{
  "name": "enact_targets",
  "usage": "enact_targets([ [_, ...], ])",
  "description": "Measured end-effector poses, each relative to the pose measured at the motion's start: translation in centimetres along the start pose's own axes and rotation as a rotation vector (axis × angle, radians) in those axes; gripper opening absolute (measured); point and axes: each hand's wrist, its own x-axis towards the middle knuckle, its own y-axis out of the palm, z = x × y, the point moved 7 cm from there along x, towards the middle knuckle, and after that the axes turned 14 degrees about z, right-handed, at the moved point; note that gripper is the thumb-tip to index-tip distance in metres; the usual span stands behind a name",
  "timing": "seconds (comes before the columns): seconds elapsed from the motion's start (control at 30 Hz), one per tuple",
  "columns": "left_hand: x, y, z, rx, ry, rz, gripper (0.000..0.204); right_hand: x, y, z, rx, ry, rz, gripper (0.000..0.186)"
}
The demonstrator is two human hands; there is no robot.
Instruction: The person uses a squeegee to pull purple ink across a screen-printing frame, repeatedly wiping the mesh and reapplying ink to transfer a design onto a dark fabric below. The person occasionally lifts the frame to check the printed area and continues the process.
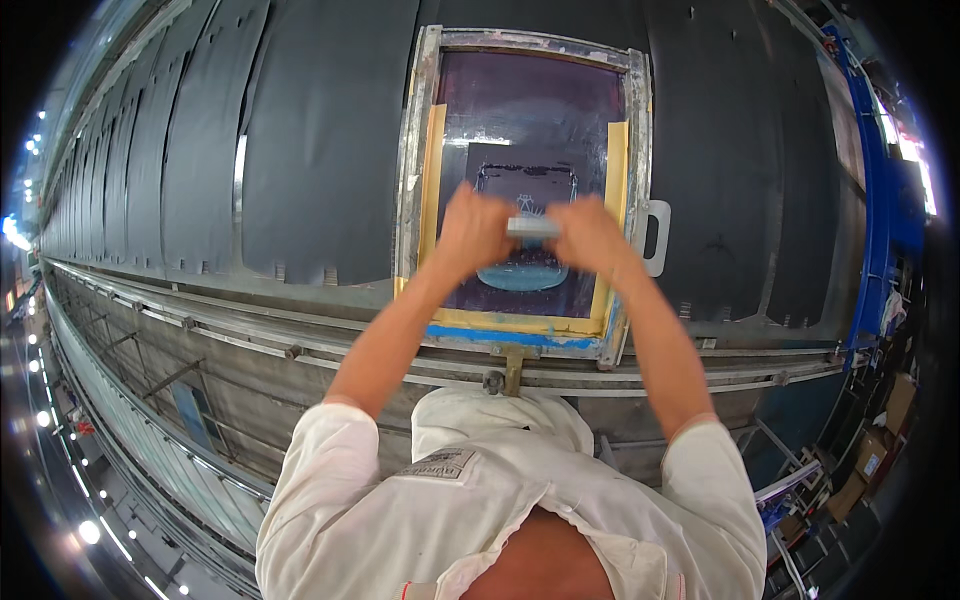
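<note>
Both my left hand [478,230] and my right hand [583,232] grip a pale squeegee [532,228] over a metal-framed screen [634,90] with dark purple mesh, yellow tape along its inner edges and a blue tape strip at the near side. Light-blue ink [522,278] lies on the mesh just below the squeegee, and a dark patterned area shows above it. A white handle [656,238] is on the frame's right side. My hands are slightly blurred and hide the squeegee's ends.
Long rows of black sheets [320,140] line the bench to left and right. A metal rail [740,360] runs along the near edge beside my body. A blue structure [862,200] stands at the far right, with cardboard boxes [872,450] below it.
</note>
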Motion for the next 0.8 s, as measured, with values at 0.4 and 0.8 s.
enact_targets([
  [0.4,6.5,-2.6,2.3,-0.033,-0.001,-0.007,0.015,3.8,-4.8,-3.4,0.066,0.037,-0.053,0.022],
  [0.8,4.0,-3.3,1.2,0.058,0.038,-0.069,0.019,-11.0,-1.1,-12.6,0.248,0.691,-0.89,0.038],
])
